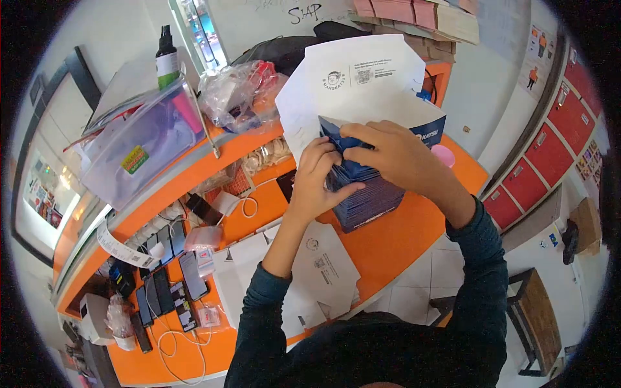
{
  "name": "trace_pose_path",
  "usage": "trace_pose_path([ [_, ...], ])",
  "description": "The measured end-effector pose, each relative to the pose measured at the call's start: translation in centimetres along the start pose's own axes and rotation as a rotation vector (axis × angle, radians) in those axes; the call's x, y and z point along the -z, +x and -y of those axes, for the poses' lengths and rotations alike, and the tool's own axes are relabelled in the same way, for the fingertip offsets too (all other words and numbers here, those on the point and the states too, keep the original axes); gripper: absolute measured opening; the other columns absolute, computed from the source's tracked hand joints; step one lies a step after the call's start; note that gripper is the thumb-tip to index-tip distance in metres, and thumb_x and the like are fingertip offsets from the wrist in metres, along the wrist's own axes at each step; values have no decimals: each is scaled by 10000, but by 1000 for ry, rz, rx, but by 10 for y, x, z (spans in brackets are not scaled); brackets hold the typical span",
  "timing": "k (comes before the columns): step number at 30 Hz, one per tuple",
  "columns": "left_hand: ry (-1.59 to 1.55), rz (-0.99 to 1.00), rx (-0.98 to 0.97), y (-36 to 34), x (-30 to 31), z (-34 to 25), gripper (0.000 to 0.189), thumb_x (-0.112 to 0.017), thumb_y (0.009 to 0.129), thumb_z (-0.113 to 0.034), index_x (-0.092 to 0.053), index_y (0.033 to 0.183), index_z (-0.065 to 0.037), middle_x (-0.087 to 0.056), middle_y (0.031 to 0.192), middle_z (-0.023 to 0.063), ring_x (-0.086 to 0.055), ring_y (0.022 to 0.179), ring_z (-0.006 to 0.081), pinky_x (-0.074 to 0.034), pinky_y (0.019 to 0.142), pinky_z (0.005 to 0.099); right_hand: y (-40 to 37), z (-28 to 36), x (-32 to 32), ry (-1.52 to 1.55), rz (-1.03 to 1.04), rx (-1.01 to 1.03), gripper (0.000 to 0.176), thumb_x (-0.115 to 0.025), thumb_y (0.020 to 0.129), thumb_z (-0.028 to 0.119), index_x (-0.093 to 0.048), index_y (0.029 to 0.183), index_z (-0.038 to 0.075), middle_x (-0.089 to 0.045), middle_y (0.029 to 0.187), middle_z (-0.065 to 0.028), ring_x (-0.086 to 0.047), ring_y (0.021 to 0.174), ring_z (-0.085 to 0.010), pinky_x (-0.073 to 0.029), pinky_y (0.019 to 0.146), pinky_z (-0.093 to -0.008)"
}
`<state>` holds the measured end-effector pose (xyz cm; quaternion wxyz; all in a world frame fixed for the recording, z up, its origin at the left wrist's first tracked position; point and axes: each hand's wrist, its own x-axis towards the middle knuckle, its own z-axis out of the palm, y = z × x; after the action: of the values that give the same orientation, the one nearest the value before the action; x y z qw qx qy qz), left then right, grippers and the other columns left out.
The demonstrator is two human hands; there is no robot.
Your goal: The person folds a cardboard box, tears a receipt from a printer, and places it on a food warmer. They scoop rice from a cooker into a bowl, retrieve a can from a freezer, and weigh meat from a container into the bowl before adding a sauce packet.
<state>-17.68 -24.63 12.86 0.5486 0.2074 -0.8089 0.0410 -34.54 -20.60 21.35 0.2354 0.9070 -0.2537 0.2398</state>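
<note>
A stack of nested dark blue paper boxes [369,204] stands on the orange counter in front of me. From its top rises an unfolded box flap [388,68], white inside, with a printed logo and a square code. My left hand [317,178] grips the near left corner of the top box, its thumb against the stack's side. The fingers of my right hand [394,152] are bent over the blue panel at the top, opposite the left. Both sets of fingertips partly hide the folds between them.
Flat white box sheets [323,268] lie under my left forearm. Several phones [165,291] and a white cable [174,349] are at the left. A clear plastic bin [155,145] and a spray bottle [167,58] stand on the raised ledge. A pink round item [444,155] sits behind my right wrist.
</note>
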Motion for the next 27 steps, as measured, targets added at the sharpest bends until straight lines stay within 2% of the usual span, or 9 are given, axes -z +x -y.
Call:
trace_pose_path([
  [4,7,8,9,5,3,-4,417,-766,499,-186,-519,798,-32,-486,883,103,-450,975,307,-381,807,386,-4,-5,0,-73,-147,5,138,-526,659,118,-515,790,75,-473,969,-47,-506,799,-188,-415,694,-303],
  [7,-61,-45,3,-6,-4,5,379,-758,496,-151,-524,770,-35,-489,877,107,-447,983,314,-386,800,386,1,6,-8,-9,25,16,196,-532,644,113,-544,834,65,-502,965,-35,-510,814,-193,-411,704,-295],
  [10,-118,-89,54,-12,-10,8,344,-743,498,-111,-525,754,-39,-488,873,111,-450,976,316,-388,799,384,-10,9,-45,-107,-8,120,205,-533,645,122,-547,837,50,-497,914,-30,-497,776,-161,-408,684,-287],
  [11,-125,-107,54,-14,-11,9,339,-737,499,-100,-524,754,-39,-488,873,112,-452,972,316,-388,799,383,-15,9,-43,-8,69,84,243,-506,687,125,-525,909,29,-501,1010,-61,-499,914,-200,-401,771,-290],
  [14,-230,-143,145,-16,-9,5,364,-723,523,-95,-510,813,-42,-449,962,136,-438,986,321,-382,804,375,-23,7,-36,291,-93,17,329,-542,716,149,-479,1015,27,-466,1133,-103,-423,1089,-253,-341,901,-324],
  [16,-420,-213,292,-17,-11,1,378,-710,554,-120,-503,862,-43,-422,1008,148,-426,999,324,-372,808,376,-45,3,-22,271,-254,-138,421,-587,710,142,-427,1082,29,-420,1199,-110,-344,1161,-268,-281,953,-349],
  [20,4,-106,172,14,13,-21,410,-660,637,-175,-475,978,-42,-388,1075,166,-426,979,320,-344,826,383,-103,-31,-36,281,-632,-635,578,-674,662,109,-367,1145,31,-398,1223,-114,-320,1183,-249,-258,970,-374],
  [23,208,123,-29,77,11,-64,417,-624,678,-189,-469,1043,-62,-415,1087,139,-449,956,309,-337,843,382,-128,-44,-81,693,-725,-651,524,-648,691,117,-378,1136,58,-437,1168,-103,-352,1149,-230,-263,958,-363],
  [27,54,464,-152,113,-49,-77,365,-603,680,-143,-511,1029,-90,-481,1007,114,-496,905,303,-398,766,381,-131,-50,-93,671,-864,-566,515,-708,643,172,-412,1048,57,-479,1035,-83,-412,1027,-194,-314,873,-326],
])
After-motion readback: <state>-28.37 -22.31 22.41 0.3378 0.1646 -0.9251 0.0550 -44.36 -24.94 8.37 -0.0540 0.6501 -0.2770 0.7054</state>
